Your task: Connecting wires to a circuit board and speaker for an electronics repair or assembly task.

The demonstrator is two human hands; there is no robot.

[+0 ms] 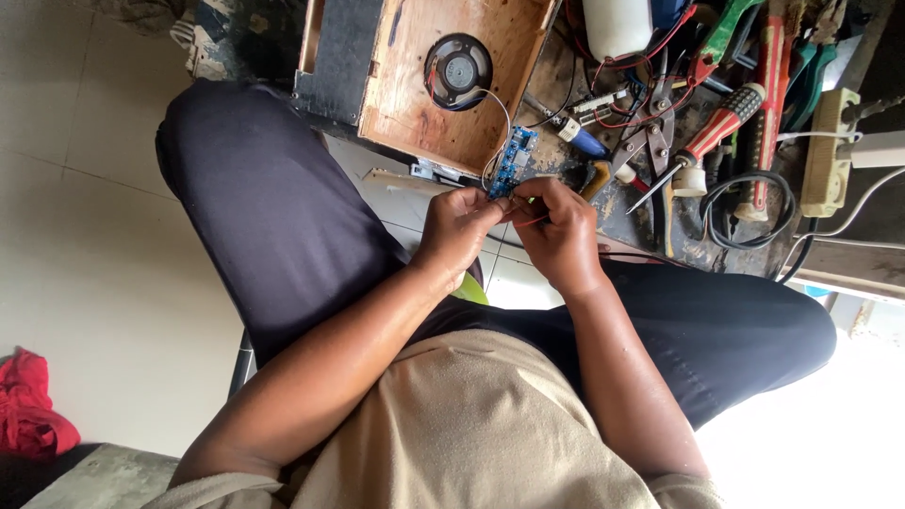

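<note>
lower end of blue circuit board (510, 162) hidden behind fingertips; thin red wire (531, 221) between both hands barely visible. left hand (455, 233) fingers (487, 209) pinched together on board's near end; right hand (562, 229) fingers pinched on the wire beside it. board held above worktop (613, 212) edge, long axis running away from body, far end toward wooden box (452, 75) with round speaker (458, 71). white wires looping from speaker to board. red-handled screwdriver (721, 127), pliers (655, 132), black cable coil (749, 207) cluttered just right of hands.
</note>
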